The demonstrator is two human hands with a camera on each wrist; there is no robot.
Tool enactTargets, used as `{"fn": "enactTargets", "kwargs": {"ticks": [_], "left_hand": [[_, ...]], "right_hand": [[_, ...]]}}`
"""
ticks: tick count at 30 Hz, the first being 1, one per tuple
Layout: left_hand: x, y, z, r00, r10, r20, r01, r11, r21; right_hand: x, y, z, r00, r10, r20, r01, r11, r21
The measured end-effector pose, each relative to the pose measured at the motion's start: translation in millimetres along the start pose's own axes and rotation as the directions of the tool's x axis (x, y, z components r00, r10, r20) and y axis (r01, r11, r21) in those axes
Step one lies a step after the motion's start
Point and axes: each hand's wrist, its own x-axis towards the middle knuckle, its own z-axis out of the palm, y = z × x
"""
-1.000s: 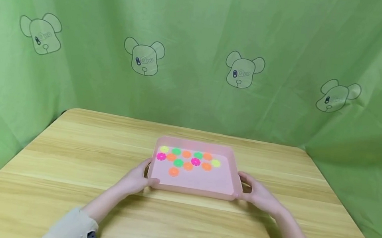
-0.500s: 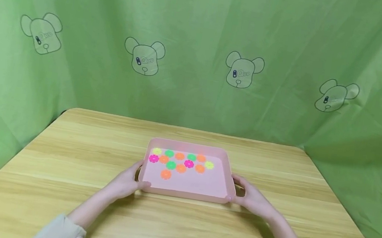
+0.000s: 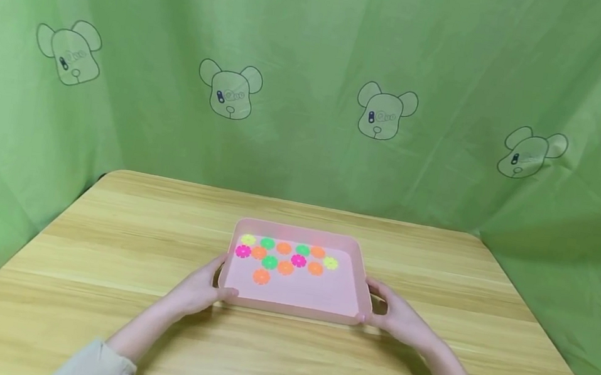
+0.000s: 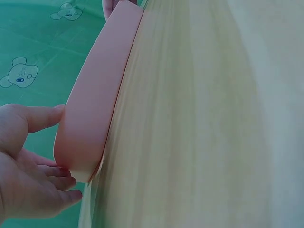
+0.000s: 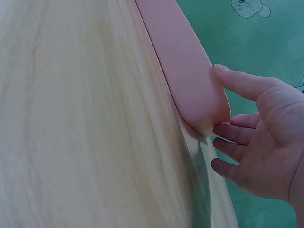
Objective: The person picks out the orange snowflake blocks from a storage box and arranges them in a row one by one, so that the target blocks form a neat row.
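Observation:
A shallow pink tray (image 3: 290, 310) lies flat on the table, its lower edge against the wood in both wrist views. Several small flower-shaped discs in orange, green, yellow and magenta are spread over its floor, mostly towards the back; one orange disc (image 3: 261, 277) lies nearer the front. My left hand (image 3: 200, 288) grips the tray's left end, thumb at the front corner's rim and fingers along the side. At the right end my right hand (image 3: 400, 318) holds it the same way. Both wrist views show the thumbs on the rim and fingertips at the outer wall, other fingers partly free.
The wooden table (image 3: 277, 362) carries the tray near its middle. Behind it and at both sides hangs a green curtain (image 3: 292, 161) printed with bear-head outlines. Light sleeves with dark wrist devices show at the bottom of the head view.
Both hands have drawn the tray slightly left and towards the person, mostly in the first half second. It has barely shifted since. The discs keep their arrangement.

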Motion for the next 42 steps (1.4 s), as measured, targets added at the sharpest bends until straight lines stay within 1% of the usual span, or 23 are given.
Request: {"fn": "enactTargets", "kwargs": {"ticks": [7, 12, 18, 21, 27, 32, 36, 38, 41, 42], "left_hand": [[0.4, -0.3, -2.8, 1.000, 0.007, 0.007, -0.006, 1.000, -0.017], [5.2, 1.8, -6.4, 1.000, 0.018, 0.005, -0.018, 0.998, -0.054], [13.9, 2.2, -7.8, 0.998, 0.056, 0.019, -0.054, 0.995, -0.088], [16.7, 2.4, -7.5, 0.997, 0.068, 0.025, -0.065, 0.991, -0.118], [17.3, 2.1, -5.3, 0.996, 0.079, 0.035, -0.072, 0.982, -0.174], [17.0, 0.3, -3.6, 0.995, 0.091, 0.036, -0.083, 0.981, -0.176], [17.0, -1.2, -4.3, 0.993, 0.105, 0.044, -0.096, 0.980, -0.175], [17.3, -1.4, -4.9, 0.994, 0.104, 0.046, -0.095, 0.981, -0.167], [18.6, -1.8, -5.5, 0.994, 0.095, 0.046, -0.087, 0.985, -0.149], [19.2, -1.9, -5.6, 0.995, 0.094, 0.046, -0.086, 0.986, -0.144]], "right_hand": [[-1.5, -1, -1, 1.000, 0.008, -0.008, -0.008, 0.999, -0.048], [0.2, -2, -6, 0.999, -0.047, -0.018, 0.045, 0.994, -0.095], [11.3, -11, -18, 0.994, -0.091, -0.056, 0.087, 0.994, -0.073], [22.4, -18, -23, 0.993, -0.101, -0.063, 0.096, 0.992, -0.086], [51.7, -37, -26, 0.999, -0.032, -0.022, 0.030, 0.997, -0.073], [80.0, -50, -21, 1.000, 0.017, 0.017, -0.016, 0.998, -0.064], [100.2, -58, -15, 0.998, 0.021, 0.064, -0.017, 0.998, -0.058], [109.8, -61, -11, 0.996, 0.007, 0.084, -0.003, 0.999, -0.054], [123.2, -64, -4, 0.995, 0.007, 0.102, -0.004, 1.000, -0.025], [127.3, -65, -1, 0.994, 0.017, 0.105, -0.017, 1.000, -0.002]]}}
